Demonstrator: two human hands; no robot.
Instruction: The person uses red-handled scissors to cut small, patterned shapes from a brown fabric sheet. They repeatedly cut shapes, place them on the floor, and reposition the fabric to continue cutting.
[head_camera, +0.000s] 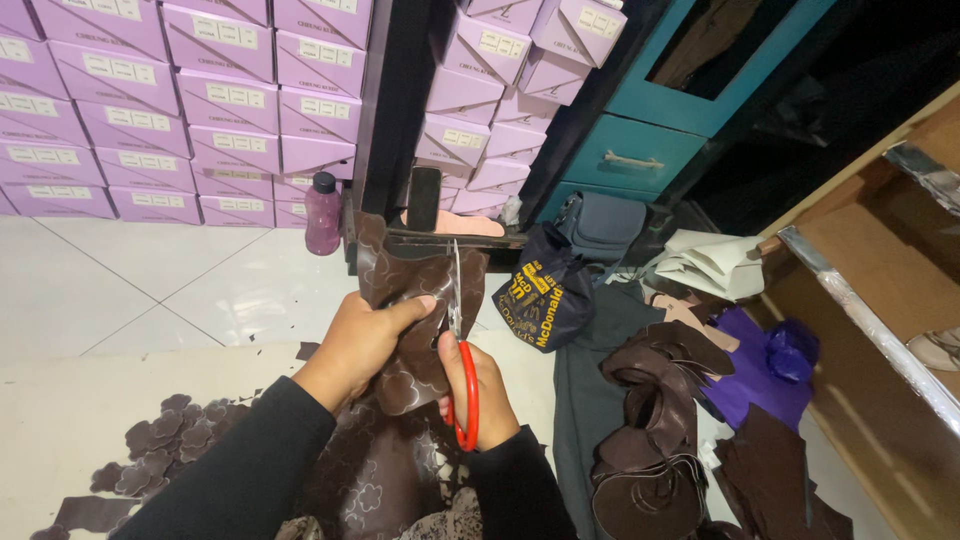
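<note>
In the middle of the frame, the left hand (358, 338) fingers pinch a brown leather sheet (415, 300). Right hand (487, 390) fingers are curled through red-handled scissors (459, 345), blades biting the sheet.

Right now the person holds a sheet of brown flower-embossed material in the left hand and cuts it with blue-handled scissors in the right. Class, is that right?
Not quite: the scissors have red handles, not blue, as the head view shows. The rest stands: the left hand holds the brown flower-embossed sheet and the right hand cuts it.
</note>
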